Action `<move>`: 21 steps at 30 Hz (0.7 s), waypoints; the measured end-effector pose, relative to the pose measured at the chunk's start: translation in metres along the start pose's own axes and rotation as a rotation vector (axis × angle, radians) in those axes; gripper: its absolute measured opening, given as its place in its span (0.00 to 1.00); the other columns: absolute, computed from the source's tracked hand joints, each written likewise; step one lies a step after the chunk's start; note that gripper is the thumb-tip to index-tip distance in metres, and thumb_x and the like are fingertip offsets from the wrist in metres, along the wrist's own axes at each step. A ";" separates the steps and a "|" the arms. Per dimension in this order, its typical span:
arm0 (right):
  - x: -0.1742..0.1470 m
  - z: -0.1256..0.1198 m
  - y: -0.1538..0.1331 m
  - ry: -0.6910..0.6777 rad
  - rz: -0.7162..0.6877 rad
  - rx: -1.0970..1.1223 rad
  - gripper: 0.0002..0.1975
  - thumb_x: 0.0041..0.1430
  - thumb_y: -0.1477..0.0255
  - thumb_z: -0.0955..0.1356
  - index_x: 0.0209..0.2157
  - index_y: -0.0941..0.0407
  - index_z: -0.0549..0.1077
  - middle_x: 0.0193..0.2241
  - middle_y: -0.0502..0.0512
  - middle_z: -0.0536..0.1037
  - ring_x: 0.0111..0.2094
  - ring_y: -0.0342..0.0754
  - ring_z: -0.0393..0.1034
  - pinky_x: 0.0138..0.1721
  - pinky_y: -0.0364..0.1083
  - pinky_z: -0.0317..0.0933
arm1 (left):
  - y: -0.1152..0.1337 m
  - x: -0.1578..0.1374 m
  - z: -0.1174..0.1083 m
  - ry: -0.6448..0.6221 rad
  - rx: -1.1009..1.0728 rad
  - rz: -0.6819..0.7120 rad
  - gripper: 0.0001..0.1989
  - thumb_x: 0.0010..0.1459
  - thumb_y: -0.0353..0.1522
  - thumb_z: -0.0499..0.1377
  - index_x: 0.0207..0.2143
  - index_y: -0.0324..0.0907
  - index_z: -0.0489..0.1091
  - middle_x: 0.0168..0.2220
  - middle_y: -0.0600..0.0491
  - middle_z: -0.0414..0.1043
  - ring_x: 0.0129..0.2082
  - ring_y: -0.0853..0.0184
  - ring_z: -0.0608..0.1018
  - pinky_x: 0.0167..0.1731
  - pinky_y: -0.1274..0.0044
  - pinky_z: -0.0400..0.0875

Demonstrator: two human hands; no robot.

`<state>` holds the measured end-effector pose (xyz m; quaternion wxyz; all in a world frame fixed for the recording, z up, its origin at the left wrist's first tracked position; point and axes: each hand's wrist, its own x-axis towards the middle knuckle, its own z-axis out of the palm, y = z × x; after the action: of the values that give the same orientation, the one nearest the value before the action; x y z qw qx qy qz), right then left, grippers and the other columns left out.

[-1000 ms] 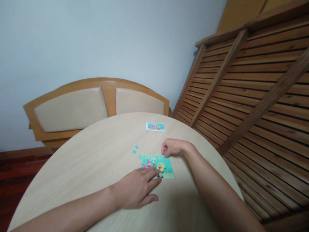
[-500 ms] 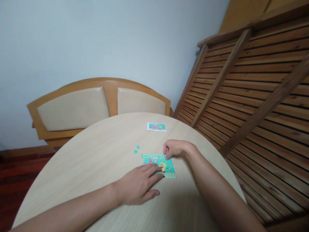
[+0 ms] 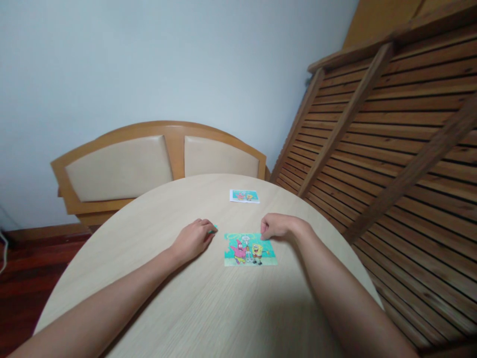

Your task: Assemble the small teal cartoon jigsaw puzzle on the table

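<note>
A nearly whole jigsaw puzzle lies flat on the table, its teal picture showing a pink starfish, a grey-green figure and a yellow sponge character. Left of its upper corner, my left hand rests low over the tabletop with curled fingers. A small teal puzzle piece peeks out at those fingertips; other loose pieces there are hidden. My right hand is closed, thumb and fingers bent down at the puzzle's upper right corner, which they cover. Whether something sits between these fingers I cannot make out.
A white-edged card or booklet with a similar picture lies farther back on the round wooden table. Behind stands a padded headboard by the wall. A slatted wooden frame leans along the right side.
My left hand has come off the puzzle and moved up and left to the loose teal pieces. The puzzle's picture is now uncovered. My right hand stays at the upper right corner.
</note>
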<state>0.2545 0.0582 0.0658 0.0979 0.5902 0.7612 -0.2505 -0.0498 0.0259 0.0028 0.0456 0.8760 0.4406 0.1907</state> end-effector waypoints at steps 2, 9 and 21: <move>-0.002 -0.001 -0.001 0.003 0.013 -0.012 0.12 0.46 0.69 0.73 0.35 0.59 0.81 0.28 0.52 0.79 0.27 0.44 0.67 0.27 0.41 0.57 | -0.002 0.001 0.000 0.005 -0.022 -0.003 0.12 0.64 0.28 0.52 0.42 0.42 0.76 0.44 0.47 0.76 0.45 0.59 0.76 0.45 0.70 0.71; -0.003 -0.002 -0.003 -0.012 0.020 -0.027 0.13 0.47 0.70 0.73 0.35 0.60 0.80 0.29 0.53 0.79 0.28 0.45 0.68 0.27 0.42 0.57 | -0.012 0.003 0.000 -0.001 -0.200 -0.037 0.12 0.59 0.27 0.56 0.43 0.41 0.75 0.41 0.48 0.77 0.41 0.61 0.77 0.45 0.70 0.71; -0.005 -0.001 -0.020 0.012 -0.092 -0.008 0.10 0.49 0.69 0.73 0.34 0.59 0.80 0.32 0.54 0.81 0.31 0.45 0.71 0.29 0.41 0.58 | 0.004 0.008 0.016 0.043 -0.875 -0.264 0.11 0.54 0.32 0.62 0.39 0.37 0.72 0.34 0.50 0.76 0.30 0.68 0.76 0.32 0.77 0.69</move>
<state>0.2374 0.0511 0.0736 0.0841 0.5557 0.7891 -0.2480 -0.0366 0.0312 -0.0088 0.4259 0.7066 0.4275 0.3697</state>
